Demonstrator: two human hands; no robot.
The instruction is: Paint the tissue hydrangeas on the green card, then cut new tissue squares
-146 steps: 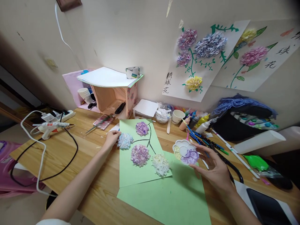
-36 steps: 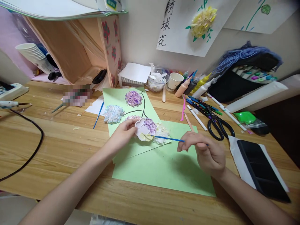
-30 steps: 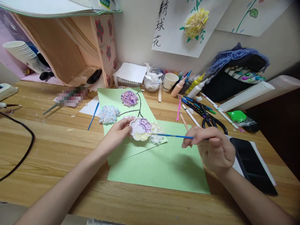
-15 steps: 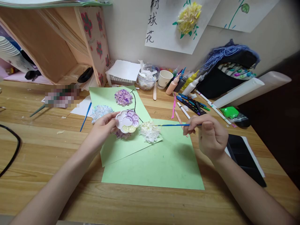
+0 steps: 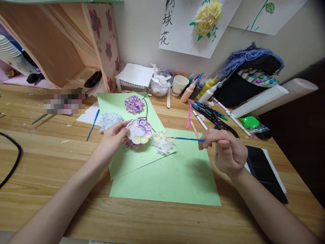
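Observation:
My left hand [image 5: 116, 137] grips the edge of a white flower-shaped paint palette [image 5: 134, 130], whose wells hold purple and yellow paint. In my right hand [image 5: 225, 149] is a thin blue paintbrush [image 5: 188, 138], held level with its tip at the white and pale yellow paper flower [image 5: 163, 142]. That flower lies on overlapping sheets of green paper [image 5: 165, 183]. A purple paper flower [image 5: 134, 104] sits higher up on the paper, beside a black drawn stem. At the left is a light blue one [image 5: 111, 122]. Another purple flower [image 5: 133, 145] is partly hidden under the palette.
Paint bottles [image 5: 189, 90], a paper cup [image 5: 179, 85] and a bowl of paper scraps [image 5: 161, 84] line the wall. Several dark pens [image 5: 207, 113] and scissors [image 5: 225, 126] lie at the right. A second blue brush [image 5: 93, 124] rests at the left, near a pink cardboard box [image 5: 103, 47].
My right hand and the paintbrush have shifted slightly downward, the brush tip staying at the pale yellow flower. The palette is nearly still in my left hand. The whole view has moved a little.

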